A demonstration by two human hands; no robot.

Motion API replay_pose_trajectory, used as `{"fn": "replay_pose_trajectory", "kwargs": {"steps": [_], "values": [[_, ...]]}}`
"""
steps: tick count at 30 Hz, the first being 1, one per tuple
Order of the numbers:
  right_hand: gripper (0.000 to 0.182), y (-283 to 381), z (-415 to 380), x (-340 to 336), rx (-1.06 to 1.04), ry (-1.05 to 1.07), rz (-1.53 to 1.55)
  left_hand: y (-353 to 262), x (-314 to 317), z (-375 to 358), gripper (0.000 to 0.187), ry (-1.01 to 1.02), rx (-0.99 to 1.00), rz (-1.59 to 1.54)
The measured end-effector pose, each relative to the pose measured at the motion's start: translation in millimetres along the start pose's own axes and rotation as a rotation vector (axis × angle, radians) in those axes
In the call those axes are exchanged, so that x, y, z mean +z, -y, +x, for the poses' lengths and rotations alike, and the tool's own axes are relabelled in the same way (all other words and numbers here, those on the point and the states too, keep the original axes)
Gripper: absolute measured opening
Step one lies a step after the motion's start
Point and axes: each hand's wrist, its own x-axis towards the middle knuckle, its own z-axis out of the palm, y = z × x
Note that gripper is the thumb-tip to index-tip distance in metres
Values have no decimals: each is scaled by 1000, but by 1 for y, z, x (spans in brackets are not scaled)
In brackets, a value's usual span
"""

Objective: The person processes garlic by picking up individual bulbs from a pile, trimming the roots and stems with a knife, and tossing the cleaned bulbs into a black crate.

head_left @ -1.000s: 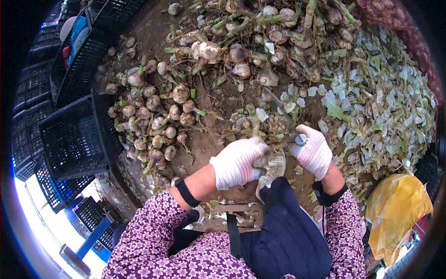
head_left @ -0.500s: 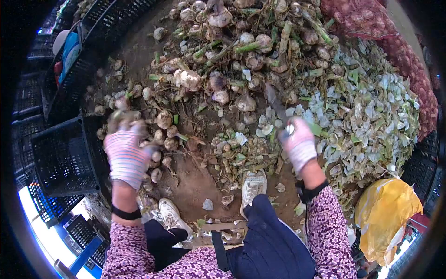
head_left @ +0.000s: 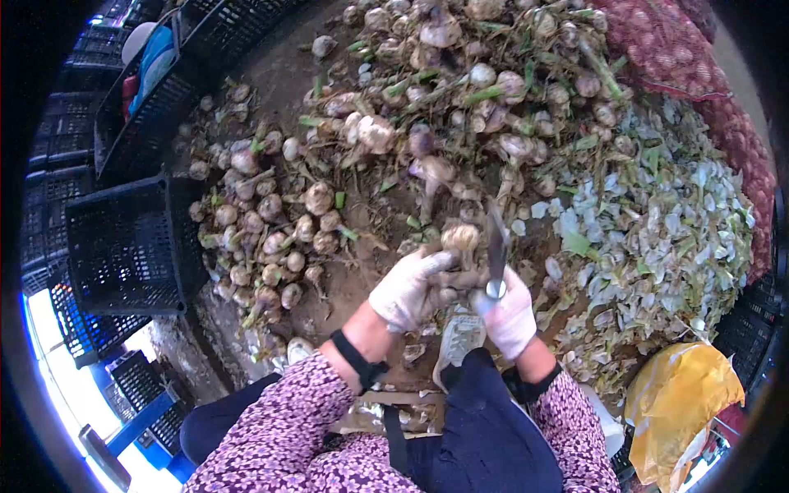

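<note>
My left hand [head_left: 415,287], in a pale glove with dark-stained fingers, is closed around a garlic bulb [head_left: 462,237] in front of my knees. My gloved right hand [head_left: 509,314] grips a knife [head_left: 497,251] just beside it. The blade points up and away from me, close to the bulb; whether it touches cannot be made out. Trimmed-looking garlic bulbs [head_left: 319,197] lie in a group to the left. Ahead, a big heap of garlic with stalks and roots [head_left: 493,90] covers the ground.
Peeled skins and trimmings [head_left: 649,238] form a broad pile on the right. Red net sacks of garlic [head_left: 666,49] stand behind it. A black plastic crate [head_left: 123,246] is on the left, near further stacked crates. A yellow bag [head_left: 678,403] sits at lower right.
My left hand has come from the bulbs on the left to the middle, where a garlic bulb now shows in it. My right hand has brought the knife closer, and the view has shifted.
</note>
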Motion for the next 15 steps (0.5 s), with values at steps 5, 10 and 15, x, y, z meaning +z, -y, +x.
{"fn": "replay_pose_trajectory", "kwargs": {"steps": [5,10,15], "values": [[22,1,-24,-4,159,111,18,8,-10,-6,42,93,-6,80],[13,34,-10,-29,-322,85,-527,0,-16,-16,77,37,290,778],[14,50,-5,-30,-379,356,-899,6,-11,-17,75,14,405,1044]]}}
